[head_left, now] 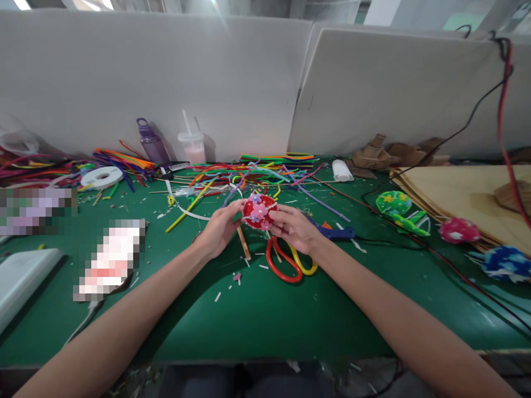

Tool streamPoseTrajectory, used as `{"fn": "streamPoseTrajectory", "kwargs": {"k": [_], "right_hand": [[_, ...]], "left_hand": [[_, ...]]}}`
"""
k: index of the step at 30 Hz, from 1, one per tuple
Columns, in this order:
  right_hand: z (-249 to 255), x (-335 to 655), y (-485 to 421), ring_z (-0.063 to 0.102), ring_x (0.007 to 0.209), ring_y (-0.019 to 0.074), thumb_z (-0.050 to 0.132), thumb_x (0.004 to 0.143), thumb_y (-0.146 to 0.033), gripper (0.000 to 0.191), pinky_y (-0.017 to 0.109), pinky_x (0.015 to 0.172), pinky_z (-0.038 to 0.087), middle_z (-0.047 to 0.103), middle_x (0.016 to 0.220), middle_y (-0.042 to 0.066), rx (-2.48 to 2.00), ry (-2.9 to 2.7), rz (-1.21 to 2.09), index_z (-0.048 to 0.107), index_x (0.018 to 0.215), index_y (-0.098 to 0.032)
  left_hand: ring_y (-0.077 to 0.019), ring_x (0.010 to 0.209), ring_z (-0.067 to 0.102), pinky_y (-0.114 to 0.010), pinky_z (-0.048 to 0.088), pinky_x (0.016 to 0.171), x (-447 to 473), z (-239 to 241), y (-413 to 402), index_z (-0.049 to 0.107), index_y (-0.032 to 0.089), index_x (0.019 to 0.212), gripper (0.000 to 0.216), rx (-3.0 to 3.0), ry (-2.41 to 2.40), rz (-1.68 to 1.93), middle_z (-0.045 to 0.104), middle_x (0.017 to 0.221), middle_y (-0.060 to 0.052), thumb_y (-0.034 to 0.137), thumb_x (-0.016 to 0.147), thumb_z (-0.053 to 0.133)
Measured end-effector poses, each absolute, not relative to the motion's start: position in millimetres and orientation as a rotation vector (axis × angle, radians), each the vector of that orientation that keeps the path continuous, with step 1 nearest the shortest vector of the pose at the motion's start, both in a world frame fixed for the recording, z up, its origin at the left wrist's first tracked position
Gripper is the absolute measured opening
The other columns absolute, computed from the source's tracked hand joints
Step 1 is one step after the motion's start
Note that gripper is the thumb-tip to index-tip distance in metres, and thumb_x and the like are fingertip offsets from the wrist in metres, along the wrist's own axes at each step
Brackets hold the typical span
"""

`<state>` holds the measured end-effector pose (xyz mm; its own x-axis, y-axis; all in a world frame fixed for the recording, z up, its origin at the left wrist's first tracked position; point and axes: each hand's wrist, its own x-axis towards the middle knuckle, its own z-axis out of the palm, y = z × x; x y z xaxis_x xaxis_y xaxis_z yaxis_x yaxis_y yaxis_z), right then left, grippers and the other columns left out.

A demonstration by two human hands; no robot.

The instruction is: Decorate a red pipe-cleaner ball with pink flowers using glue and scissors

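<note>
Both my hands hold a small red round craft piece [259, 212] with pink and purple flowers and a white trim, a little above the green table [265, 320]. My left hand [219, 228] pinches its left edge with closed fingers. My right hand [295, 228] grips its right side, fingers curled round it. Scissors with red and yellow handles [288, 264] lie on the table right under my right hand. A thin wooden stick [244, 243] lies below the craft piece.
A heap of coloured pipe cleaners [249, 174] spreads behind my hands. A purple bottle [151, 142], a drink cup with straw [192, 145] and a tape roll [102, 177] stand at back left. Finished green [398, 209], pink [458, 229] and blue [504, 262] pieces, a blue tool [334, 232], wooden sheets [456, 193] and cables [477, 282] lie right.
</note>
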<state>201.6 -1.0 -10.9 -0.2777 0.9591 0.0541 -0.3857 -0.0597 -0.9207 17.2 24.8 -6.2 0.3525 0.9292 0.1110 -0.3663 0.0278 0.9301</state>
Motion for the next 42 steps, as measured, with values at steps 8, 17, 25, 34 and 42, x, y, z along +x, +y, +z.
{"fn": "streamPoseTrajectory", "kwargs": {"k": [8,17,25,34,42], "right_hand": [[-8.5,201.7,-1.9,0.033,0.048,0.0061,0.078,0.066,-0.034,0.035,0.026,0.048,0.017,0.036,0.052,-0.008,-0.774,-1.094,1.584,0.047,0.059,-0.019],[-9.3,200.9,-2.4,0.035,0.047,0.0056,0.078,0.066,-0.035,0.036,0.025,0.046,0.017,0.038,0.052,-0.008,-0.775,-1.129,1.561,0.046,0.059,-0.019],[-7.5,200.0,-4.0,0.033,0.045,0.0056,0.075,0.069,-0.035,0.026,0.025,0.044,0.015,0.044,0.05,-0.007,-0.822,-1.249,1.526,0.056,0.064,-0.018],[-7.9,200.1,-4.9,0.035,0.044,0.0048,0.074,0.071,-0.036,0.028,0.024,0.043,0.016,0.045,0.049,-0.007,-0.823,-1.287,1.513,0.054,0.064,-0.018],[-4.3,199.6,-4.1,0.038,0.041,0.0057,0.075,0.071,-0.041,0.03,0.023,0.041,0.02,0.044,0.047,-0.009,-0.858,-1.227,1.395,0.054,0.069,-0.019]], "left_hand": [[-0.0205,0.102,0.058,-0.029,0.045,0.089,17.4,-4.7,23.9,0.077,0.017,0.081,0.022,1.136,0.666,1.138,0.064,0.12,-0.007,0.035,0.067,0.079],[-0.0217,0.103,0.058,-0.03,0.044,0.085,17.8,-2.1,23.8,0.071,0.019,0.065,0.032,1.087,0.642,1.119,0.071,0.098,-0.004,0.049,0.074,0.069],[-0.0241,0.105,0.059,-0.033,0.045,0.087,17.5,-4.9,23.6,0.077,0.016,0.086,0.027,1.154,0.684,1.128,0.066,0.118,-0.009,0.038,0.07,0.076],[-0.0233,0.104,0.058,-0.032,0.046,0.087,16.9,-5.0,23.9,0.077,0.015,0.078,0.023,1.16,0.675,1.145,0.061,0.124,-0.01,0.037,0.069,0.078],[-0.0199,0.1,0.059,-0.029,0.047,0.084,15.8,-6.6,24.8,0.077,0.015,0.073,0.021,1.171,0.682,1.149,0.061,0.123,-0.009,0.036,0.07,0.077]]}}
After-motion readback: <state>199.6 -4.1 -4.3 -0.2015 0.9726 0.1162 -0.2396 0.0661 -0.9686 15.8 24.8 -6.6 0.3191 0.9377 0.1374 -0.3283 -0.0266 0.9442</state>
